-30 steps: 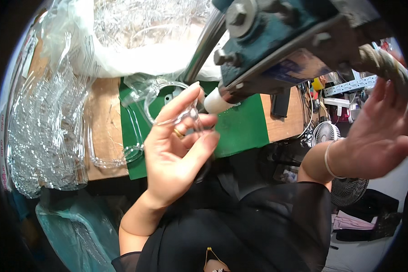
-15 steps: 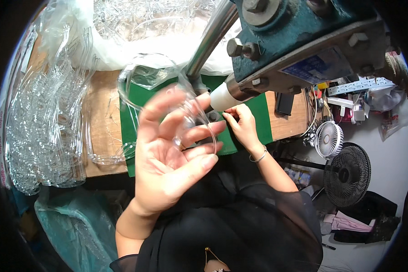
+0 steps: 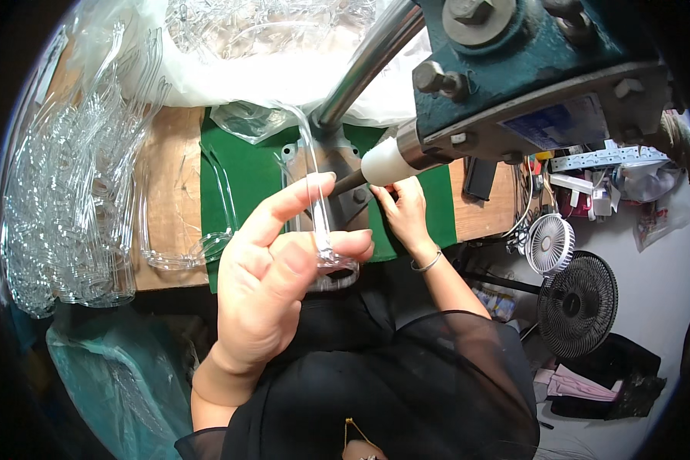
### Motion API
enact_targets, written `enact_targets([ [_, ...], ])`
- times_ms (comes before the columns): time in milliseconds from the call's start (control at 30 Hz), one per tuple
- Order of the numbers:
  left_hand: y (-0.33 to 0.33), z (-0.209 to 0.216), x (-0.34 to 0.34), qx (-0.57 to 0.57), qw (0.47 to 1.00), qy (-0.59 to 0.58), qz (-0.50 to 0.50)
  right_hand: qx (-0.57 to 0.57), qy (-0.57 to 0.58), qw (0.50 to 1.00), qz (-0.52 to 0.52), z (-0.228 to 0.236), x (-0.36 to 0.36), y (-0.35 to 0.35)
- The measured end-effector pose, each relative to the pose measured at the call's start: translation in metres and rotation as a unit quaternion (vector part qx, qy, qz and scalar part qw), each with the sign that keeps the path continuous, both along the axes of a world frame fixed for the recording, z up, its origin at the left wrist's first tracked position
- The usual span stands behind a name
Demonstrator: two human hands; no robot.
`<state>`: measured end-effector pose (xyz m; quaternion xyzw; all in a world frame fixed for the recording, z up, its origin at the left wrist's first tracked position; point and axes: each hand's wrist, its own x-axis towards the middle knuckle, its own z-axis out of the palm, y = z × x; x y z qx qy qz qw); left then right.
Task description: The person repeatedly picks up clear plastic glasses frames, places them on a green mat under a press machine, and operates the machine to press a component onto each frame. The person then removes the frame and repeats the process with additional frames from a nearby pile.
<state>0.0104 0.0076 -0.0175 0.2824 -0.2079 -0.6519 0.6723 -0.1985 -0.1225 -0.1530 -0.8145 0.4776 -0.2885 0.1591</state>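
Note:
Raised over the bench, my left hand (image 3: 264,284) pinches a clear plastic glasses frame (image 3: 314,172) between thumb and fingers. One long, thin arm of the frame points up and away; its front hangs low beside the fingertips. My right hand (image 3: 406,215) rests at the metal base (image 3: 349,203) of a bench press, thumb and forefinger closed together. Whatever they may hold is too small or hidden to tell. Above that hand, the green press head (image 3: 537,77) carries a rod with a white collar (image 3: 387,162). Another clear frame (image 3: 180,257) lies left of my left hand.
A large heap of clear frames (image 3: 77,192) covers the bench's left side. More clear pieces fill a white plastic bag (image 3: 199,84) at the back. Green cloth (image 3: 241,165) lies under the press. A phone (image 3: 480,178) and two fans (image 3: 577,303) are at the right.
My left hand has turned the glasses frame, so its arm now stands away from me and its front hangs lower. My right hand stays by the press base.

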Motion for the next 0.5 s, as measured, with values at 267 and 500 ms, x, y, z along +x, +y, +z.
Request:
enact_targets([
  [267,-0.003,-0.029,-0.02,-0.041,0.984,-0.169,-0.028,0.185,-0.157,0.965,0.096,0.094,0.021,0.029],
  [500,0.003,-0.031,-0.016,-0.075,0.965,-0.25,-0.024,0.208,-0.189,0.922,0.267,0.137,0.045,0.048],
])
